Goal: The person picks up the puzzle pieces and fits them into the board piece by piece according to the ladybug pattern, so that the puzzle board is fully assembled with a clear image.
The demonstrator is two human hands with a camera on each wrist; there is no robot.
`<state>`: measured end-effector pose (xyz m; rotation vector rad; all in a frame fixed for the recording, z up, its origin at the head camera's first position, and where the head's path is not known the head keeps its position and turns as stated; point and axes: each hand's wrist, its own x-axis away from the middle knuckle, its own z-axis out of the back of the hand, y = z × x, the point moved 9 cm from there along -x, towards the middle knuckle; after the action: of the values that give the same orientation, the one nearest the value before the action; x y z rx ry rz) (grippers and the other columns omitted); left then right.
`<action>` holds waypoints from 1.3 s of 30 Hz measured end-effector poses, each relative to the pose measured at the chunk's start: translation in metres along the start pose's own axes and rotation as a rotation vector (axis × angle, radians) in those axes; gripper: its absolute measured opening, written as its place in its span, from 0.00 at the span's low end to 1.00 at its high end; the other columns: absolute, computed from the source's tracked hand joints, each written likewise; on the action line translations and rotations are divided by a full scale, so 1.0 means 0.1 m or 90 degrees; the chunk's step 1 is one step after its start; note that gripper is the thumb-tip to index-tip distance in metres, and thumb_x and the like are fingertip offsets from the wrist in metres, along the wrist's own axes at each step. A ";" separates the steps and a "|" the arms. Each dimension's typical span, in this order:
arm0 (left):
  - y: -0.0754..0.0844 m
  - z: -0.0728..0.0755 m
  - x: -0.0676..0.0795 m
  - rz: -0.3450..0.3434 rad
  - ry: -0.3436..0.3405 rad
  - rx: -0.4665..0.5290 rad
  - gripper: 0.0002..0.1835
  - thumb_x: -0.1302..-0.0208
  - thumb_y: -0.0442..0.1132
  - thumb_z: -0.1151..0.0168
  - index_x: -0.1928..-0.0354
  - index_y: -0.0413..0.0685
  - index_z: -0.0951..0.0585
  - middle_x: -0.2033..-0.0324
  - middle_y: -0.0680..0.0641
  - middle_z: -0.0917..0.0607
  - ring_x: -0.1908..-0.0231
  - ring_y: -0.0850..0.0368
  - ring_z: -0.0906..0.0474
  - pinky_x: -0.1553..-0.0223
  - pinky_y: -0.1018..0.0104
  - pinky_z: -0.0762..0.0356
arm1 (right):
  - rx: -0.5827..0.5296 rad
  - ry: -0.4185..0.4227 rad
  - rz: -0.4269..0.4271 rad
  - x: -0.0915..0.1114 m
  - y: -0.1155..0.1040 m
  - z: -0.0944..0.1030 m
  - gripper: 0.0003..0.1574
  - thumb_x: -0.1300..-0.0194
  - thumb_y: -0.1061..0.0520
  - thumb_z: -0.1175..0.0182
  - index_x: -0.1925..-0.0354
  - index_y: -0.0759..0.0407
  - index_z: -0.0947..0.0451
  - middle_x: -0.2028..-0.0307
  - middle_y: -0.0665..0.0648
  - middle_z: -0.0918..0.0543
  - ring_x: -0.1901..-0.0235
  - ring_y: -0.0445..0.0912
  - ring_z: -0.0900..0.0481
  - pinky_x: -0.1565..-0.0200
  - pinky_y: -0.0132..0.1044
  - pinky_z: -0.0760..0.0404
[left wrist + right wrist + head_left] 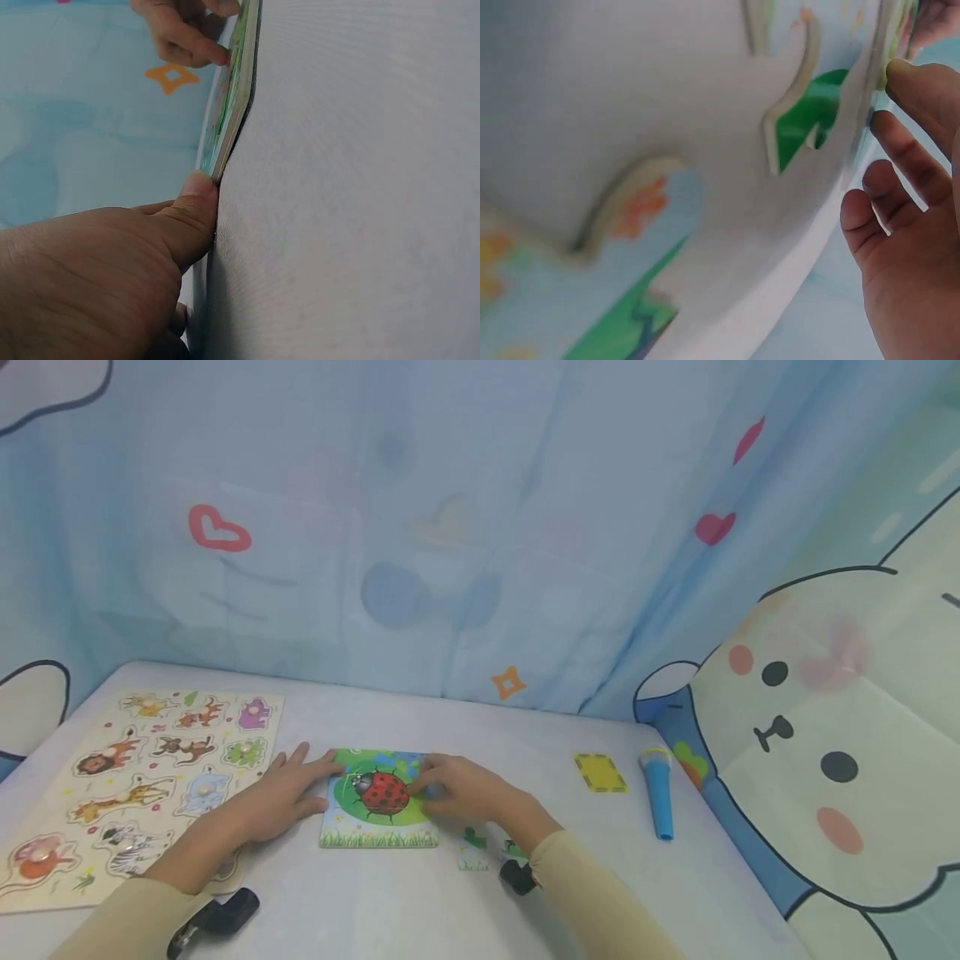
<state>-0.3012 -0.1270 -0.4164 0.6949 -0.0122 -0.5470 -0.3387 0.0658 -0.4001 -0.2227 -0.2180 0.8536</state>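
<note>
A square ladybug jigsaw puzzle (356,822) lies flat on the white table. My left hand (273,797) rests at its left side, fingers spread. The thumb (196,187) touches the puzzle's edge in the left wrist view. From the other side, my right hand (468,789) reaches over the puzzle's right part, fingertips on the picture beside the red ladybug and hiding some of it. Its other fingers are loosely bent in the right wrist view. A loose puzzle piece (472,856) with green print lies below this hand; another piece (514,850) sits partly behind the wrist.
A wooden animal peg puzzle (161,806) covers the table's left side, partly under the left forearm. To the right lie a yellow square card (600,772) and a blue toy microphone (660,802). A printed curtain (450,527) hangs along the back edge.
</note>
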 end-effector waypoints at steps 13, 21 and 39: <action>-0.02 -0.01 0.04 0.014 -0.011 0.021 0.27 0.33 0.40 0.39 0.33 0.44 0.29 0.29 0.34 0.41 0.31 0.23 0.63 0.35 0.28 0.67 | -0.022 -0.047 -0.122 0.76 0.09 0.03 0.32 0.45 0.41 0.28 0.42 0.43 0.21 0.52 0.43 0.25 0.52 0.41 0.30 0.50 0.39 0.25; 0.00 -0.02 0.01 -0.003 -0.003 0.029 0.26 0.33 0.41 0.39 0.34 0.45 0.28 0.29 0.33 0.40 0.31 0.22 0.62 0.35 0.28 0.66 | 0.062 -0.067 -0.150 0.93 0.02 -0.04 0.29 0.45 0.50 0.28 0.44 0.41 0.21 0.57 0.37 0.25 0.57 0.37 0.32 0.51 0.38 0.28; 0.01 -0.04 0.02 -0.014 0.001 -0.005 0.26 0.33 0.38 0.39 0.34 0.41 0.29 0.30 0.32 0.40 0.32 0.22 0.60 0.35 0.27 0.64 | 0.010 0.016 -0.052 0.62 -0.17 0.08 0.20 0.45 0.55 0.32 0.53 0.42 0.21 0.59 0.41 0.26 0.58 0.39 0.27 0.55 0.34 0.23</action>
<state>-0.2984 -0.1252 -0.4192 0.6886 -0.0001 -0.5678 -0.2887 0.1032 -0.3808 -0.2091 -0.1952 0.7701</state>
